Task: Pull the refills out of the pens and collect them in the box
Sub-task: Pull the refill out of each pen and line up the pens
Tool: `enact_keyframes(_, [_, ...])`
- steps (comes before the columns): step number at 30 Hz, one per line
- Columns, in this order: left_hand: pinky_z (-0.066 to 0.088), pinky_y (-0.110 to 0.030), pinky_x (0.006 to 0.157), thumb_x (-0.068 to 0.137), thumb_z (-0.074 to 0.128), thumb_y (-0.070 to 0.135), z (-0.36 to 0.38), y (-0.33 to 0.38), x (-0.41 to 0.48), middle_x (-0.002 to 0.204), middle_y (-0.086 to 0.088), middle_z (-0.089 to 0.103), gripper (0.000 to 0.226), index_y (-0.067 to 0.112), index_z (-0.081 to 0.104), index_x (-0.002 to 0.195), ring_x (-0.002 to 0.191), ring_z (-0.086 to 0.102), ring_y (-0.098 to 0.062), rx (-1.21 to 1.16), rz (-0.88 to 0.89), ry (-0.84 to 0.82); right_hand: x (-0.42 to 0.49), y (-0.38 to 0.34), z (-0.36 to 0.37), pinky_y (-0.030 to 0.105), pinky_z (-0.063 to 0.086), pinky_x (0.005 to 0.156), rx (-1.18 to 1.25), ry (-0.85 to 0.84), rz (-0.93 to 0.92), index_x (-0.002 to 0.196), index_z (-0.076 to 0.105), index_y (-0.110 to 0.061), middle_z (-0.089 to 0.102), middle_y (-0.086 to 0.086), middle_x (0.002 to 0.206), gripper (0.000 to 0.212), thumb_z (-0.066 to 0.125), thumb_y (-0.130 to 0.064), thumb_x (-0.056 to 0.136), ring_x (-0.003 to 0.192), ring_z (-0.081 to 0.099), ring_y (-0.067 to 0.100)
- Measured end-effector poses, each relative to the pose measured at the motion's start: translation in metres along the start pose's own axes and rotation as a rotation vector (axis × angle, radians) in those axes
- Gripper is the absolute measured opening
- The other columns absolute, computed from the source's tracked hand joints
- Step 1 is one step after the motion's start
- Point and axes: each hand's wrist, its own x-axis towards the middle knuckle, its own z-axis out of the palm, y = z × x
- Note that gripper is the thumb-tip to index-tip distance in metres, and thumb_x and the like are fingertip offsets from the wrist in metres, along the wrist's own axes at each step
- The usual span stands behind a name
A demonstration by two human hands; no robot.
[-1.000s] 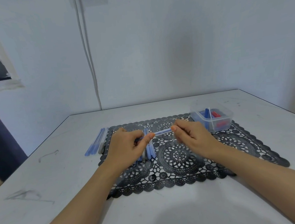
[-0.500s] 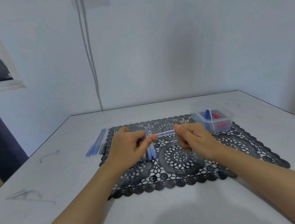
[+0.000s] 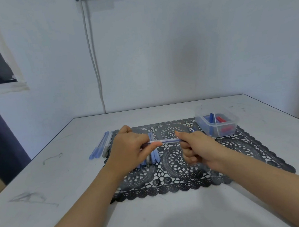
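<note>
A thin blue refill (image 3: pixel 165 141) stretches level between my two hands above the black lace mat (image 3: pixel 237 153). My left hand (image 3: pixel 130 150) grips the pen barrel, mostly hidden inside its curled fingers. My right hand (image 3: pixel 196 145) pinches the refill's right end. Below my left hand several blue pens (image 3: pixel 155 157) lie on the mat. A clear plastic box (image 3: pixel 217 124) stands at the mat's far right corner and holds blue and red refills.
A row of blue and grey pen barrels (image 3: pixel 102 145) lies on the white table (image 3: pixel 62 200) just left of the mat. The wall with a white cable (image 3: pixel 94 64) rises behind the table. The table's right edge runs close past the box.
My hands have drawn apart, the right one sliding rightward, so more of the refill shows between them than before.
</note>
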Motion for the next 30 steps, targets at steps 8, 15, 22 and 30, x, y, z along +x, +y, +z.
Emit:
enact_keyframes(8, [0.033, -0.029, 0.073, 0.096, 0.035, 0.045, -0.006, -0.012, 0.002, 0.050, 0.008, 0.049, 0.047, 0.018, 0.057, 0.065, 0.047, 0.030, -0.009, 0.165, -0.156, -0.012, 0.000, 0.014, 0.009, 0.028, 0.045, 0.063, -0.500, 0.187, -0.404, 0.072, 0.060, -0.014, 0.062, 0.004, 0.069, 0.049, 0.032, -0.047, 0.094, 0.062, 0.055, 0.016])
enact_keyframes(15, [0.028, -0.032, 0.071, 0.095, 0.039, 0.023, -0.029, -0.060, -0.016, 0.074, 0.002, 0.056, 0.023, 0.016, 0.056, 0.081, 0.074, 0.054, -0.025, 0.339, -0.879, -0.082, 0.018, 0.041, 0.014, 0.026, 0.002, 0.113, -1.135, 0.021, -0.390, 0.149, 0.007, -0.022, 0.002, -0.004, 0.156, 0.103, -0.006, -0.081, 0.065, 0.142, -0.002, 0.010])
enact_keyframes(22, [0.030, -0.022, 0.043, 0.087, 0.053, 0.016, -0.027, -0.093, -0.046, 0.056, -0.006, 0.053, 0.025, 0.003, 0.065, 0.069, 0.054, 0.051, -0.023, 0.200, -1.362, -0.131, 0.025, 0.045, 0.013, 0.034, 0.003, 0.117, -1.331, -0.099, -0.283, 0.148, 0.000, -0.020, -0.006, -0.003, 0.156, 0.130, -0.028, -0.088, 0.040, 0.143, -0.004, 0.013])
enact_keyframes(30, [0.031, -0.020, 0.043, 0.083, 0.057, 0.018, -0.015, -0.102, -0.058, 0.059, -0.006, 0.059, 0.024, 0.006, 0.066, 0.064, 0.052, 0.052, -0.021, 0.107, -1.446, -0.187, 0.028, 0.044, 0.014, 0.032, 0.002, 0.117, -1.346, -0.075, -0.301, 0.148, 0.001, -0.020, -0.004, -0.003, 0.156, 0.132, -0.029, -0.087, 0.038, 0.143, -0.004, 0.013])
